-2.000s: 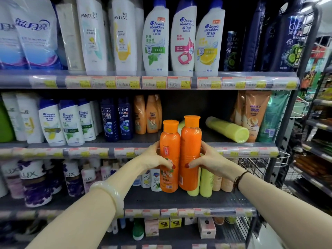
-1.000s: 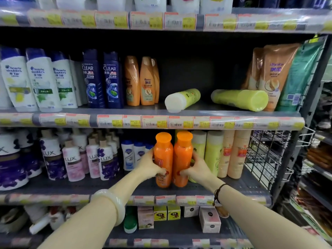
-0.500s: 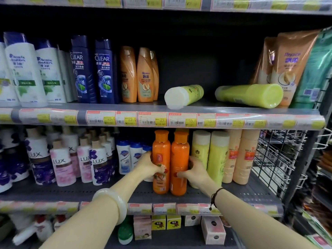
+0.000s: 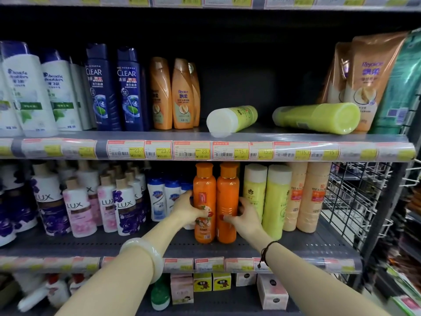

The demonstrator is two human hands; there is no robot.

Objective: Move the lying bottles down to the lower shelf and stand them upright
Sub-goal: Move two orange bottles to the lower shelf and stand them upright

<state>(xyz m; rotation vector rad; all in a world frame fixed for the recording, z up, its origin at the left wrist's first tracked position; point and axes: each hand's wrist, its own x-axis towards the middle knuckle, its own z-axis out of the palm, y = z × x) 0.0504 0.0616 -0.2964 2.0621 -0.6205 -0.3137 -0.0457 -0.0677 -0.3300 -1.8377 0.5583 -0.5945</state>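
Two orange bottles (image 4: 215, 201) stood upright mid lower shelf (image 4: 319, 242), left hand (image 4: 190, 207) and right hand (image 4: 245, 215) wrapped round mid-bodies. Two green bottles (image 4: 316, 117) lie on upper shelf (image 4: 284, 135), right half. Judged rigid, smooth, moderately heavy; best gripped mid-body.

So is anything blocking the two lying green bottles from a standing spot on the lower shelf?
Nothing visible does. Both lying green bottles sit at the upper shelf's open front, and the lower shelf shows bare space in front of the standing bottles on the right.
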